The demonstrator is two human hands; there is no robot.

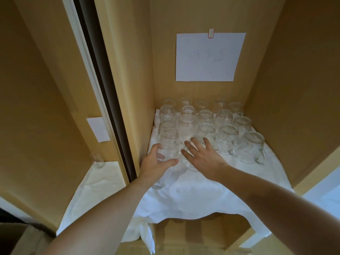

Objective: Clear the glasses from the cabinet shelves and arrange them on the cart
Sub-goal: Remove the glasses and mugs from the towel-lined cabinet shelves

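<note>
Several clear glasses point(206, 122) stand in rows on a white cloth point(202, 192) that covers the cabinet shelf. My left hand point(156, 162) reaches in at the front left, fingers and thumb curled round a front-row glass point(170, 153). My right hand point(202, 157) is just beside it, fingers spread and straight over the neighbouring front glass point(204, 135). Another glass rim point(158, 184) shows under my left wrist. The cart is out of view.
A white paper note point(209, 56) is taped to the back wall. A vertical divider with a dark door edge point(108, 107) separates a left compartment, where a single glass point(98, 160) stands on cloth beneath a small note point(98, 129). Glasses with handles point(248, 148) stand at the right.
</note>
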